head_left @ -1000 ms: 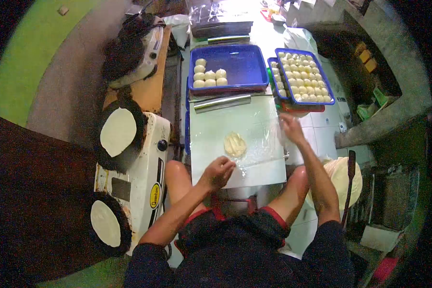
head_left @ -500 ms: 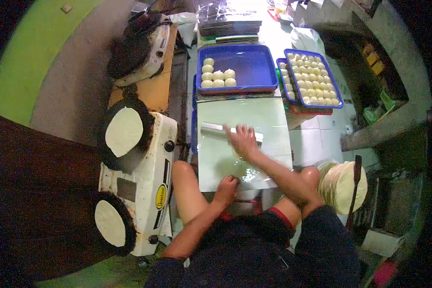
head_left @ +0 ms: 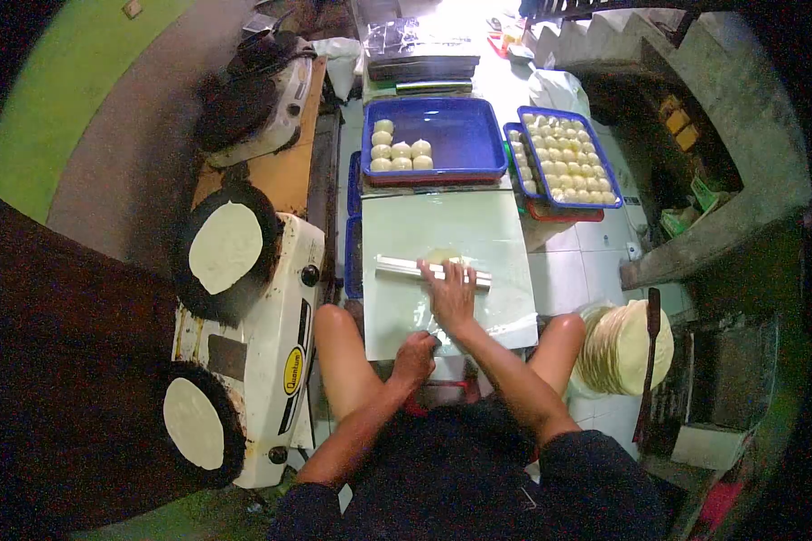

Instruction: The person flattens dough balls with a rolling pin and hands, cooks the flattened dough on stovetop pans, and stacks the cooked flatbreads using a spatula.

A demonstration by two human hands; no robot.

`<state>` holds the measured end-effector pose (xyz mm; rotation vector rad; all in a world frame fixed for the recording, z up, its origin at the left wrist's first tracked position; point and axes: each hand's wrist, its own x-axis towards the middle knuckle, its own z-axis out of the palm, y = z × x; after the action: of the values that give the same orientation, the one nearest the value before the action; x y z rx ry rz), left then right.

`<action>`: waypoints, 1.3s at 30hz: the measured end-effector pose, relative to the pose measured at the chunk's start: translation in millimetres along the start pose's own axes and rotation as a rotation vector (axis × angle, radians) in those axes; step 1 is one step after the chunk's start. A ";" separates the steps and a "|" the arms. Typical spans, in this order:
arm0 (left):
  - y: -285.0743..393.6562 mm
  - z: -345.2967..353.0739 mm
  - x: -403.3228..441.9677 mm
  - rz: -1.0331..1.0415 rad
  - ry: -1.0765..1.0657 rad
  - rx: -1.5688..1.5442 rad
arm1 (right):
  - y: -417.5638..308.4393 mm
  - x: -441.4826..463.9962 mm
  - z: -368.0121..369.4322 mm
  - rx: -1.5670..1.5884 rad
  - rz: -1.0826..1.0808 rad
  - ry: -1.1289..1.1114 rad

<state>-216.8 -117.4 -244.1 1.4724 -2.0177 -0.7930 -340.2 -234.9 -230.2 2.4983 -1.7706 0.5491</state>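
My right hand [head_left: 451, 296] lies over a white rolling pin [head_left: 397, 265], its fingers across the middle of the bar. A thin piece of pale dough [head_left: 444, 255] shows just beyond the pin on the shiny, light green work board [head_left: 397, 221]. At the board's near edge, my left hand [head_left: 415, 357] is closed; what is in its fingers, if anything, is hidden. Beyond the board, a blue tray [head_left: 465, 135] holds several round dough balls [head_left: 401, 155] on its left side.
To the left, a white two-burner stove [head_left: 271, 361] carries black pans with a flat dough round [head_left: 226, 248] and another dough round [head_left: 194, 424]. At right are a tray of dough balls [head_left: 568, 158], a stack of flatbreads [head_left: 622, 347] and a long dark spatula [head_left: 651, 361].
My right hand and the rolling pin have come nearer to me, uncovering dough on the pin's far side. The view has shifted slightly; my left hand stays by the near edge.
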 end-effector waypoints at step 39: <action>-7.4 -0.7 -4.6 -0.013 -0.075 0.050 | 18.7 62.3 2.8 0.440 0.188 0.164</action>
<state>-210.2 -114.9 -249.2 1.5054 -2.0997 -0.8192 -338.6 -298.7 -217.4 2.4486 -2.0106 1.2405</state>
